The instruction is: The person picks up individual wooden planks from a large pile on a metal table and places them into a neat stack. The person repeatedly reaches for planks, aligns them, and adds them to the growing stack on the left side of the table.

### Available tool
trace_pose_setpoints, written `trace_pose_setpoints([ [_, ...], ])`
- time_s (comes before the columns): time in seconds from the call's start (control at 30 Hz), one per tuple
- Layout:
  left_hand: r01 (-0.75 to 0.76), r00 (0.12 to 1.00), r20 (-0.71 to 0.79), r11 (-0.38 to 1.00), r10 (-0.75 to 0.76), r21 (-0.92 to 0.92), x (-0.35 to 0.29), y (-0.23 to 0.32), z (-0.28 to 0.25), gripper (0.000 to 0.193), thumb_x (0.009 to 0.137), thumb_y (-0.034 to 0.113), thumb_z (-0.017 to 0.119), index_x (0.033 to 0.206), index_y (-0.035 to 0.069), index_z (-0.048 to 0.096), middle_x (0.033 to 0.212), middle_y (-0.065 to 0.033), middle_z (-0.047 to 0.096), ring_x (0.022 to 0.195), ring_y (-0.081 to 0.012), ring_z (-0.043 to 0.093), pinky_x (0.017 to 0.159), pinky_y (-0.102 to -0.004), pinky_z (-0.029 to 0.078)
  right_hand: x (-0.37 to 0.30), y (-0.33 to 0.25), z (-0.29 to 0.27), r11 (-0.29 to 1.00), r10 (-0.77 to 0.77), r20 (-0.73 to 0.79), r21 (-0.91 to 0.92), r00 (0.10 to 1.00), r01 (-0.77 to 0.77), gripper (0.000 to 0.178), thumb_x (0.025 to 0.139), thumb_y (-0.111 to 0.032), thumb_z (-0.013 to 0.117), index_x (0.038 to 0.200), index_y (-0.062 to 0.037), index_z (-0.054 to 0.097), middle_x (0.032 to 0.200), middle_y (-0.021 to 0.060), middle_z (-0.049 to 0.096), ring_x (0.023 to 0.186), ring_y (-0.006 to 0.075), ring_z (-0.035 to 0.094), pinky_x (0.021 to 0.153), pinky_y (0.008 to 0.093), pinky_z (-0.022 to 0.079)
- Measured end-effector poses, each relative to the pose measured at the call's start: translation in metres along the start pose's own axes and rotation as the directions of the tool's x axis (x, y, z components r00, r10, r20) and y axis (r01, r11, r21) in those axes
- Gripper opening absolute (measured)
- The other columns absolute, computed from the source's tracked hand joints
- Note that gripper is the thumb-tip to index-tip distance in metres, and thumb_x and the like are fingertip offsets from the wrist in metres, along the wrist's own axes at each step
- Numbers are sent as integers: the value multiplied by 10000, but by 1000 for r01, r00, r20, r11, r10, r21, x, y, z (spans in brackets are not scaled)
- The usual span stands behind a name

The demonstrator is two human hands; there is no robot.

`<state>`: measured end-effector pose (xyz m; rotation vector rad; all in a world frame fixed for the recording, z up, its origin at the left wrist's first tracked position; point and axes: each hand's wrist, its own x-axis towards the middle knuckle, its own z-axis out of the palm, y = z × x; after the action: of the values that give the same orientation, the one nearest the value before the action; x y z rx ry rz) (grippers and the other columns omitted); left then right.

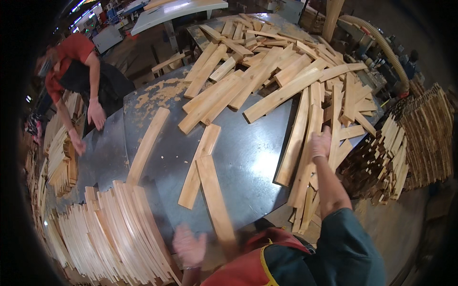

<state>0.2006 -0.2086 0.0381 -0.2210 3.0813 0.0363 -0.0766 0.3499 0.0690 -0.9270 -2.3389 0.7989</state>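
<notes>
My left hand, somewhat blurred, is open with its fingers apart. It is beside the near end of a row of thin wooden strips standing on edge at the lower left. To its right, a loose wooden board overhangs the table's near edge, its far end on another board. My right arm reaches to the table's right side, where my right hand is closed on the edge of a long wooden board. Its fingertips are partly hidden. A similar board lies just left of it.
A large heap of wooden boards covers the far part of the dark metal table. At left, a co-worker in red leans over the table. Stacked wood and a ribbed hose stand at right.
</notes>
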Motion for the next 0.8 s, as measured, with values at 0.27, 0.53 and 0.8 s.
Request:
trace_pose_setpoints([
  [0.27, 48, 978, 207, 976, -4, -212, 55, 128, -14, 946, 779, 505, 745, 1551, 40, 457, 1425, -235, 544, 1322, -372, 509, 1093, -483, 451, -66, 81, -13, 981, 37, 243, -194, 969, 11, 975, 795, -206, 800, 1621, 31, 338, 1590, 260, 479, 1436, 414, 506, 1208, 431, 416],
  [0.53, -49, 991, -126, 994, 37, -94, 191, 78, -3, 1125, 714, 357, 846, 1658, 88, 296, 1452, -183, 547, 1299, -376, 550, 1118, -496, 445, 79, 68, -77, 974, 131, 114, -200, 985, -107, 1003, 851, -151, 819, 1680, -53, 264, 1446, 185, 618, 1201, 266, 649, 995, 388, 526],
  [0.8, 137, 981, 152, 984, -120, -110, 185, 61, 9, 1150, 720, 385, 847, 1669, 127, 251, 1317, -207, 608, 1229, -409, 595, 1069, -466, 496, 101, 147, -69, 882, 311, 222, 294, 924, -368, 939, 815, -94, 845, 1597, -89, 326, 1209, 134, 662, 1083, 295, 653, 951, 431, 553],
])
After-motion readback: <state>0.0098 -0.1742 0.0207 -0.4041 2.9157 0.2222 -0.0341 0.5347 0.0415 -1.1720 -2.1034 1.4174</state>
